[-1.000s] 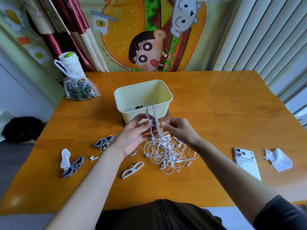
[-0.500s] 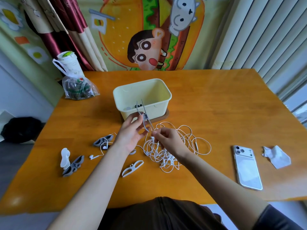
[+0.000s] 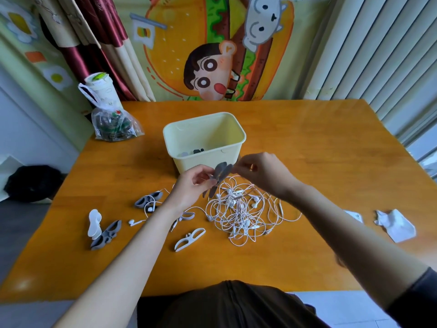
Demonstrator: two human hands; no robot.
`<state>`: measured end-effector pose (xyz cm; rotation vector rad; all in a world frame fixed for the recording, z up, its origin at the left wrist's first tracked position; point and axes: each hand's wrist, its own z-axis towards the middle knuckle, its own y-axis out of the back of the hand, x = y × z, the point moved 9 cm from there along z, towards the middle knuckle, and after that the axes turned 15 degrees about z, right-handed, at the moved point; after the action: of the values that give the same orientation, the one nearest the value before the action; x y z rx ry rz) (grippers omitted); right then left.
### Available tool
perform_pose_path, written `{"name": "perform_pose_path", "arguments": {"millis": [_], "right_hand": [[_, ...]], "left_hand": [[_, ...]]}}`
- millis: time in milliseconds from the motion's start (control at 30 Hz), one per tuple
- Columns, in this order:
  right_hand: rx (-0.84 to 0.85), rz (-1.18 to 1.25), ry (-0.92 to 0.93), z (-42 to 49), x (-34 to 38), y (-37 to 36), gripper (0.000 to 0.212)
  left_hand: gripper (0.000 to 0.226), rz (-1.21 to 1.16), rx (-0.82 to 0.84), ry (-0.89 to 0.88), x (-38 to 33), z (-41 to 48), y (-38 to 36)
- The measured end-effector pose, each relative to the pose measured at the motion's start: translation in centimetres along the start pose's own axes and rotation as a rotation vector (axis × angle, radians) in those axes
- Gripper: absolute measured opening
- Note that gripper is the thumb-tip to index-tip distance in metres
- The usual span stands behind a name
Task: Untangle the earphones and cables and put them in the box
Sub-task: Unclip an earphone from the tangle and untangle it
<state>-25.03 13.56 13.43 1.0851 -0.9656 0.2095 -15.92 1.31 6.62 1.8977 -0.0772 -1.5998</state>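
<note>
While the white earphones [image 3: 237, 207] lie in 1 loose snarl on the table [image 3: 307, 143], just in front of the cream box [image 3: 196, 163], the action is right above them. Both hands are up on a grey clip [image 3: 221, 172], held off the table between the tangle and the box wall. My read: the clip is being opened or lined up so that a freed cable can be wound onto it before it goes in.

The left hand [image 3: 189, 188] has its fingers curled in and grips the clip's lower half, palm turned toward the person, wrist low over the table. The right hand [image 3: 264, 172] reaches in from the other side with its fingertips pinched together at the clip's upper wing. Whether a thin cable is also caught in that pinch, I cannot tell. Both forearms stretch forward from the body and angle inward, so they frame the tangle.

Nothing white shows in the box yet, only a couple of small dark items on its floor, so I judge the job to be at an early stage.

Spare clips wait to the left: 1 grey pair [image 3: 147, 200] with an earbud tucked against it, a white one [image 3: 94, 222] touching another grey one [image 3: 106, 235], and a white one [image 3: 189, 236] nearer the body. A loose earbud [image 3: 134, 222] lies among them. Off to the right sits a crumpled tissue [image 3: 395, 224], and a plastic bag [image 3: 113, 124] is at the far left corner.
</note>
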Motion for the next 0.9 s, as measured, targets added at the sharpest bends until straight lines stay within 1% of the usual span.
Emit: {"name": "perform_pose_path", "arguments": {"millis": [67,133,267,367,433,500,600,667,767,900], "right_hand": [[-0.039,-0.018,0.019,0.4,0.3,0.9,0.017],[-0.073,0.032,0.028,0.7,0.5,1.6,0.012],[-0.110,0.210,-0.003,0.8,0.0,2.2,0.012],[-0.109,0.358,-0.042,0.6,-0.6,1.2,0.018],[-0.090,0.507,-0.099,0.1,-1.1,-0.3,0.021],[-0.073,0.627,-0.142,-0.3,-1.4,-1.8,0.026],[-0.060,0.696,-0.196,-0.7,-1.9,-3.7,0.028],[-0.055,0.703,-0.211,-1.0,-2.0,-4.7,0.025],[-0.063,0.636,-0.212,-1.6,-1.8,-5.5,0.023],[-0.061,0.507,-0.179,-2.0,-1.2,-5.6,0.025]], "left_hand": [[0.016,0.017,0.050,-0.022,-0.7,-0.1,-0.4],[0.017,-0.042,0.120,-0.023,-1.3,-0.4,-0.8],[0.019,-0.317,0.266,-0.026,-2.4,-1.2,-1.5],[0.018,-0.613,0.273,-0.034,-3.8,-1.4,-1.2],[0.033,-0.757,0.253,-0.056,-4.4,-1.0,-0.9],[0.046,-0.826,0.226,-0.067,-4.5,-0.5,-0.7],[0.047,-0.930,0.146,-0.039,-4.6,0.0,-0.2],[0.040,-0.987,0.052,0.014,-4.1,0.3,0.4],[0.021,-0.924,-0.086,0.099,-2.6,0.6,0.9],[0.011,-0.676,-0.238,0.159,-0.8,0.4,1.7]]}}
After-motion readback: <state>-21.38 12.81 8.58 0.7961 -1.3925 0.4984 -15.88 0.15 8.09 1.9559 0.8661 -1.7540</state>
